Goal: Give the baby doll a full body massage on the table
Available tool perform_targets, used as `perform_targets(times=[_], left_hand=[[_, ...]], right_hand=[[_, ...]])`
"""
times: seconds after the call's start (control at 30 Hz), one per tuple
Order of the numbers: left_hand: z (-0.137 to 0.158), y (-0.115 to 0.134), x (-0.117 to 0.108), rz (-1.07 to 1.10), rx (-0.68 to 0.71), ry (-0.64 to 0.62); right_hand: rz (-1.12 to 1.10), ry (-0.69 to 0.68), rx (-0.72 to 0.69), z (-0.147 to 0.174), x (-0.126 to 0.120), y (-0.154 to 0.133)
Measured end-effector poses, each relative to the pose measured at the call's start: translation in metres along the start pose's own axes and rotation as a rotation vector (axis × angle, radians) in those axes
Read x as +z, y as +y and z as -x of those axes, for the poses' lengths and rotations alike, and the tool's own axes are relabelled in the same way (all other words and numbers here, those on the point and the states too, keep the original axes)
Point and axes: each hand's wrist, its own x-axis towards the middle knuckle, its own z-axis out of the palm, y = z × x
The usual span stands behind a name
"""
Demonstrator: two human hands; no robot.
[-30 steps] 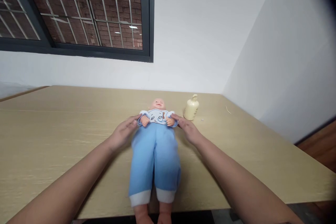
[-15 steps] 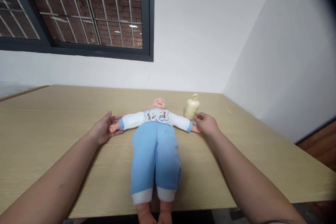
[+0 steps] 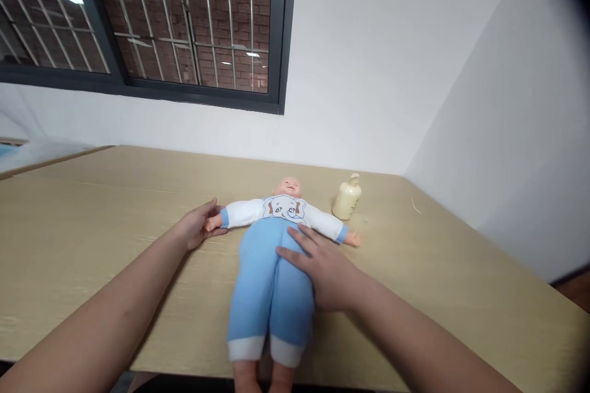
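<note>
A baby doll [image 3: 258,276] lies on its back on the table, head away from me, arms spread out. It wears a white top with an elephant face on the chest and light blue trousers with white cuffs. My left hand [image 3: 198,225] is cupped around the doll's hand on the left, fingers partly hidden beneath it. With fingers spread, my right hand [image 3: 325,267] rests open on the upper part of the trousers. Beyond the doll's other arm stands a cream pump bottle [image 3: 346,199], upright.
The light wooden table [image 3: 152,181] reaches back to a white wall [image 3: 350,104]. On the right lies a thin pale strip [image 3: 415,205]. A barred window [image 3: 193,31] with a dark frame is at the upper left. Clear plastic sheeting [image 3: 41,150] shows at the far left.
My right hand has left the doll's hand near the bottle and come inward onto the trousers. My left hand stays at the doll's other hand. The view has shifted slightly.
</note>
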Motion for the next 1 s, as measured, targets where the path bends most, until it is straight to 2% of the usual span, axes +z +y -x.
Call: perform_targets(times=[0.2,0.33,0.47,0.57,0.7,0.8,1.0], left_hand=[[0.002,0.0,0.004,0.026,0.115,0.0],[0.007,0.001,0.012,0.11,0.189,0.019],[0.015,0.001,0.023,0.336,0.327,-0.105],[0.017,-0.004,0.036,0.402,0.355,-0.126],[0.019,-0.021,0.059,0.156,0.234,-0.193],[0.024,-0.032,0.076,-0.014,0.307,-0.237],[0.036,-0.031,0.087,-0.46,0.368,-0.108]], right_hand=[[0.04,0.084,-0.111,-0.008,0.016,-0.003],[0.088,0.072,-0.176,-0.009,0.024,-0.011],[0.132,0.08,-0.194,-0.01,0.028,-0.014],[0.105,0.135,-0.207,-0.01,0.028,-0.01],[-0.028,0.256,-0.237,-0.011,0.025,-0.003],[-0.157,0.377,-0.223,-0.012,0.023,-0.001],[-0.424,0.551,-0.137,-0.015,0.022,0.009]])
